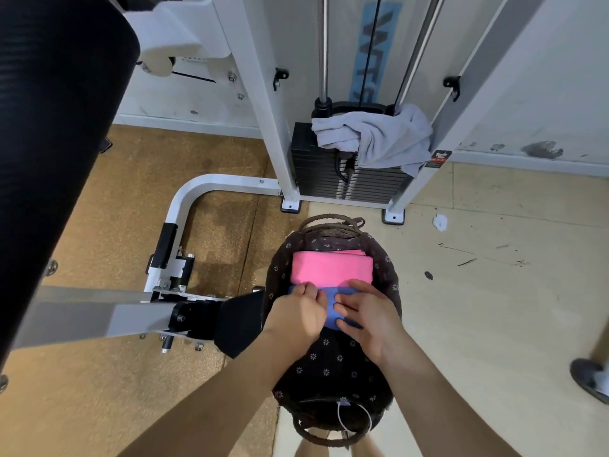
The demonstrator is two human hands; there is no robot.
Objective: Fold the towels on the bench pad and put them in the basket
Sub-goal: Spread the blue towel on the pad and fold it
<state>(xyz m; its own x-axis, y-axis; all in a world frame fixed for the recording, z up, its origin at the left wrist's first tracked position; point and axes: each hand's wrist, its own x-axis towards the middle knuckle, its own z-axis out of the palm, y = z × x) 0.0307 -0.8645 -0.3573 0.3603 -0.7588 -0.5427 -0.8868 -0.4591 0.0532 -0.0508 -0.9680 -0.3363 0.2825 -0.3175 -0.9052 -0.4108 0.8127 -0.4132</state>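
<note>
A dark wicker basket [329,367] with a flowered brown lining stands on the floor below me. A folded pink towel [331,268] lies in its far half. A folded blue towel [331,310] lies just in front of the pink one, mostly covered by my hands. My left hand [298,311] has its fingers curled on the blue towel's left edge. My right hand [365,311] lies flat with straight fingers pressing on the towel's right side. A crumpled grey towel [379,136] hangs over the weight stack of the gym machine. The black bench pad [49,127] fills the left.
The white machine frame [211,189] and its black seat pad [240,321] stand close to the basket's left. The weight stack [316,169] is behind the basket. A person's shoe [590,374] shows at the right edge. Bare floor lies to the right.
</note>
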